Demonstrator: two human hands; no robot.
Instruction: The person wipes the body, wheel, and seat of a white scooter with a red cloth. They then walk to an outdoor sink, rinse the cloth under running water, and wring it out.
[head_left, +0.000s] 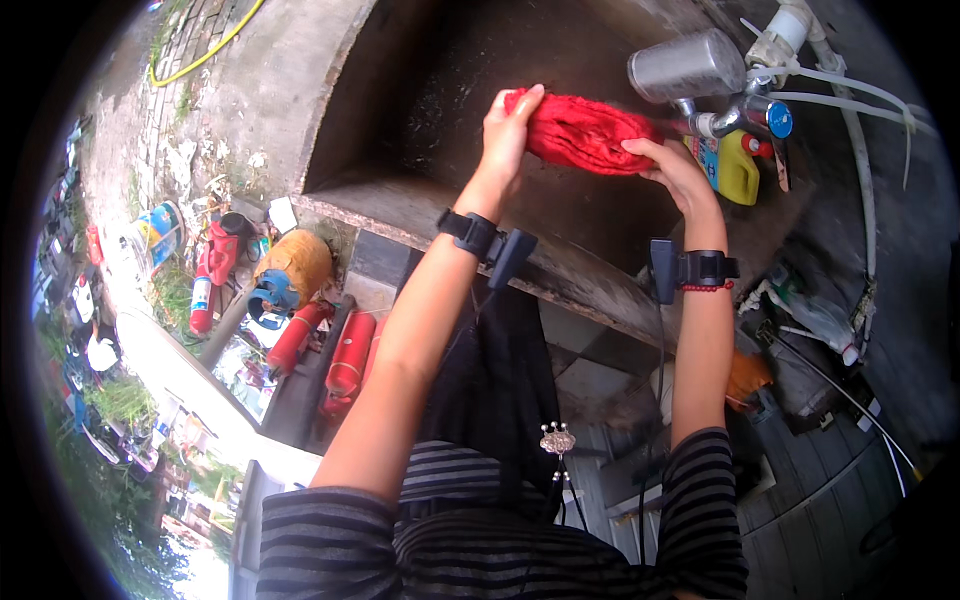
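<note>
Both my hands hold a bunched red cloth (585, 135) stretched between them above a deep concrete sink (480, 202). My left hand (504, 131) grips its left end, thumb on top. At the right end, my right hand (675, 172) closes on the cloth with the thumb laid across it. Just past the cloth, a chrome tap (731, 118) with a blue-capped handle sticks out over the sink's right side. A dented metal cylinder (686, 66) sits beside that tap. Whether water is running is hard to tell.
A yellow plastic bottle (739, 169) with a red cap stands right of my right hand. White pipes (859, 150) run along the right wall. Several red fire extinguishers (351, 352) and a rusty gas cylinder (296, 262) are on the left. A yellow hose (206, 56) lies at the upper left.
</note>
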